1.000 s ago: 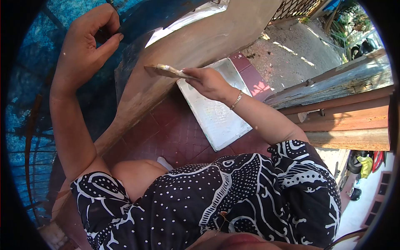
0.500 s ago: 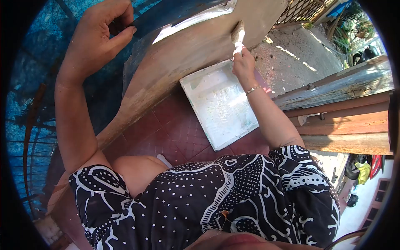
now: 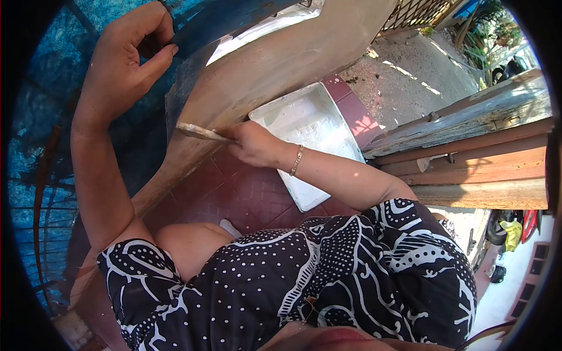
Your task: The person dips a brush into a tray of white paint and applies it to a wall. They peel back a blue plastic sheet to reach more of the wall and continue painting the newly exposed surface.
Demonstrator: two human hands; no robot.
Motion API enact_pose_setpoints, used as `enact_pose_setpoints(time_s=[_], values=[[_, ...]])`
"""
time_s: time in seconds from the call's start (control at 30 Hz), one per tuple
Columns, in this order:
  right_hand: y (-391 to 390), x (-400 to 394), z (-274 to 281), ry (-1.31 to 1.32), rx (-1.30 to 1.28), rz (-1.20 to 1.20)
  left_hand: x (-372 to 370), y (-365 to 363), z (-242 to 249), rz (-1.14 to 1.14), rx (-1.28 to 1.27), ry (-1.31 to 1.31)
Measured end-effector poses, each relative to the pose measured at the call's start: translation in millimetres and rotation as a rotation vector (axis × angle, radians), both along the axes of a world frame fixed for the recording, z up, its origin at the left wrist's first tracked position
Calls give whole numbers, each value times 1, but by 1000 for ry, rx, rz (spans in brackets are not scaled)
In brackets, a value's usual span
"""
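Note:
My right hand [image 3: 253, 143], with a chain bracelet at the wrist, is closed round the handle of a paintbrush [image 3: 206, 134]. The brush points left, its bristle end overlapping the lower part of a beige wall [image 3: 281, 64]. Behind my right forearm, a white paint-stained tray [image 3: 310, 111] lies on the floor, partly covered by the arm. At the upper left, my left hand [image 3: 126, 61] is raised beside a dark blue panel [image 3: 222, 23], its fingers curled in and thumb bent toward them. What it grips, if anything, is hidden.
Red floor tiles [image 3: 252, 193] lie below the wall. Weathered wooden beams [image 3: 486, 149] run along the right side. Rough concrete ground [image 3: 404, 70] and a lattice [image 3: 413, 14] are farther off. A blue mottled surface [image 3: 41, 152] with dark bars fills the left.
My right hand has swung left and toward me with the paintbrush, from the wall's far end to its nearer part. My left hand has shifted slightly left, keeping its curled shape.

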State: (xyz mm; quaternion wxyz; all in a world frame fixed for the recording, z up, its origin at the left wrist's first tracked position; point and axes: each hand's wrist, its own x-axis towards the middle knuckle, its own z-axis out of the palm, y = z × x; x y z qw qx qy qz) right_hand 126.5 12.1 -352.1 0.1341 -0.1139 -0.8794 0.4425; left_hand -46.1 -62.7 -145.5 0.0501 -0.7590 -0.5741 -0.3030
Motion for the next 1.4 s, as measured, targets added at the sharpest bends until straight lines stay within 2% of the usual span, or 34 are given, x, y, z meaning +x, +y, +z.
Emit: enact_pose_setpoints(time_s=[0.1, 0.13, 0.17, 0.2, 0.27, 0.33, 0.4, 0.53, 0.63, 0.7, 0.73, 0.77, 0.8, 0.9, 0.97, 1.07, 1.17, 1.23, 1.27, 1.3, 1.33, 1.4], values=[[51, 28, 20, -3, -29, -102, -2, -2, 1, -10, -2, 5], [64, 44, 33, -1, -133, -165, -2, -2, 0, -10, -14, 1], [83, 60, 29, 85, -119, -228, -2, -3, -1, -7, -14, -1], [95, 80, 43, -11, -227, -366, -2, -2, -1, 0, -5, -6], [132, 112, 27, 142, -438, -593, -1, -2, -2, 8, 6, -9], [164, 135, 16, 213, -420, -793, 1, 0, -2, 2, -15, -23], [198, 148, -16, 259, -475, -871, 4, 3, -1, -10, -5, -18], [199, 121, -51, 372, -606, -1074, 8, 9, -2, -74, -10, 0], [155, 70, -66, 326, -378, -1058, 9, 9, -2, -60, -5, 41], [97, 47, -68, 183, -366, -962, 8, 8, -1, -32, -16, 23], [72, 39, -91, 196, -168, -855, 8, 8, -1, -2, -26, 7], [37, 36, -85, 147, -232, -736, 8, 9, -2, -4, -28, 4], [6, 34, -82, 311, -15, -639, 8, 10, -3, -17, -22, 4], [-35, 35, -63, 91, -73, -230, 7, 12, -5, -36, -35, 12], [-35, 24, -62, 66, -72, -12, 7, 12, -5, -40, -52, 21], [-7, 18, -59, -19, 66, 8, 7, 10, -6, 13, -61, -31], [49, 33, -47, 28, 76, -140, 3, 6, -4, -8, -33, -20], [78, 60, -29, -14, -12, -238, -2, 4, -5, -32, -21, -15], [93, 75, -36, 125, -155, -323, -3, 2, -5, -27, -22, -19], [114, 90, -40, 192, -149, -415, -3, 2, -5, -23, -15, -22], [123, 105, -20, 132, -294, -553, -3, 1, -6, -18, -7, -24], [152, 122, -18, 221, -353, -726, -4, 2, -6, -22, -6, -20]])
